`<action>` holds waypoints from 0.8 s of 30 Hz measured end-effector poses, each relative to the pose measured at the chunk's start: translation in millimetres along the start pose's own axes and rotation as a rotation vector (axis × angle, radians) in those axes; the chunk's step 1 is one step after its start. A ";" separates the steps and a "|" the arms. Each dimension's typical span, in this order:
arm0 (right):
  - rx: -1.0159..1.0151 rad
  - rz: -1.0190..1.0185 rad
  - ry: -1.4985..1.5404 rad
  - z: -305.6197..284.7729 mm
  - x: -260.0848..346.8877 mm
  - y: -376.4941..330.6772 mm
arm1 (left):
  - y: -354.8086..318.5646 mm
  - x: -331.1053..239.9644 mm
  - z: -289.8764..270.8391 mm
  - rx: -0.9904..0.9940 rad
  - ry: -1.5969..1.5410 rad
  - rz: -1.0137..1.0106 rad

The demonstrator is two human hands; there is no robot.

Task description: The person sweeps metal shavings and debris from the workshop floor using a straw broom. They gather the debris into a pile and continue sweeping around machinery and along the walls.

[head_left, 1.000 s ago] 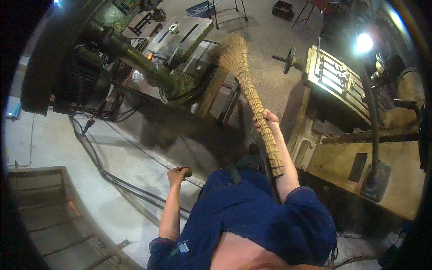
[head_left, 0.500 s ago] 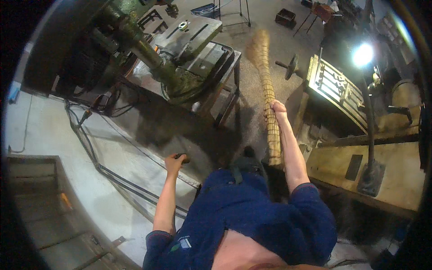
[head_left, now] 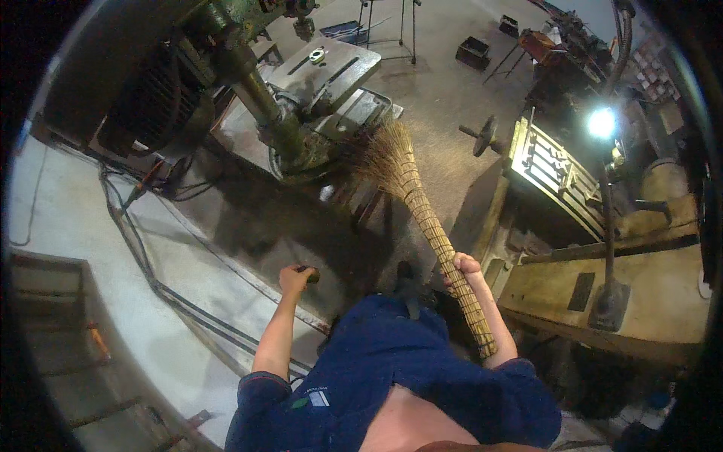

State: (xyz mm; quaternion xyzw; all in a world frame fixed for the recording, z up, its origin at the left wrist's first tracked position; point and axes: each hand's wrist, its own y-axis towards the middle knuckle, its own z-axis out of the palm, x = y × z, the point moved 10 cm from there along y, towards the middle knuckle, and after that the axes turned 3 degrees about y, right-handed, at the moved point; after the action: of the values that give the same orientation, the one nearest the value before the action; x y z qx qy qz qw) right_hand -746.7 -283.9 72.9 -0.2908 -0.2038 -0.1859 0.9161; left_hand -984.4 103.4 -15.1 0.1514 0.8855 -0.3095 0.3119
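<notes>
My right hand point(head_left: 465, 265) is closed round the bound handle of a straw broom point(head_left: 428, 218). The broom slants up and to the left, its loose bristles fanned out in front of the drill press's base. Its butt end lies along my right forearm. My left hand point(head_left: 294, 279) is held low over the floor beside the pale wall, with its fingers curled. Something small and dark shows at those fingers, but its kind cannot be made out.
A green drill press point(head_left: 260, 98) with a slotted metal table point(head_left: 331, 71) stands ahead on the left. A machine with a slotted bed point(head_left: 561, 169) and a lit lamp point(head_left: 602, 122) is on the right. Black cables point(head_left: 151, 264) run along the left wall. Dark crates point(head_left: 473, 53) sit farther off.
The broom's bristles have swung left and nearer, toward the drill press, and my right hand has drawn back toward my body. My left hand has barely moved.
</notes>
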 end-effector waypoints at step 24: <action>-0.412 0.168 -0.367 -147.8 -7.2 108.6 | 136.9 -172.6 53.7 -0.113 0.392 0.162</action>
State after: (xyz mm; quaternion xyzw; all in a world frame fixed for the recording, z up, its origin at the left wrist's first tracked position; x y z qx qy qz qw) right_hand -663.8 -289.5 -90.7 -0.5156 -0.2991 -0.0911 0.7977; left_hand -765.5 160.3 1.3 0.2616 0.9300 -0.1980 0.1656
